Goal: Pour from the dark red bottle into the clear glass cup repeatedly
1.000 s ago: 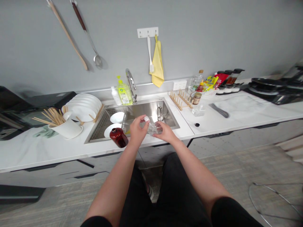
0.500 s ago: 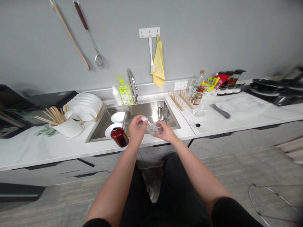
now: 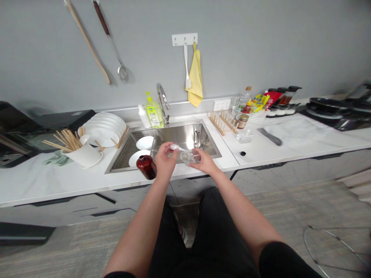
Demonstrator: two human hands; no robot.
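Note:
My left hand (image 3: 166, 157) is over the front rim of the sink, its fingertips pinching a small white nozzle-like piece (image 3: 174, 147) with a narrow stem. That stem points right, toward a clear bottle (image 3: 189, 156) gripped by my right hand (image 3: 205, 161). The clear bottle lies tilted above the sink's front edge; its exact shape is hard to make out. Just left of my left hand, an uncapped amber bottle (image 3: 146, 167) stands on the counter's front edge. A small black cap (image 3: 242, 153) rests on the counter to the right.
The steel sink (image 3: 185, 133) has a tap (image 3: 162, 102) behind it and white bowls (image 3: 145, 143) in its left side. Soap bottles (image 3: 153, 112) stand at the back. Plates (image 3: 101, 129) and a chopstick holder (image 3: 85, 154) are left; a wooden rack (image 3: 223, 122) is right.
My left hand has shifted slightly left with the white piece, so more of the piece and its stem shows. My right hand keeps the clear bottle nearly still.

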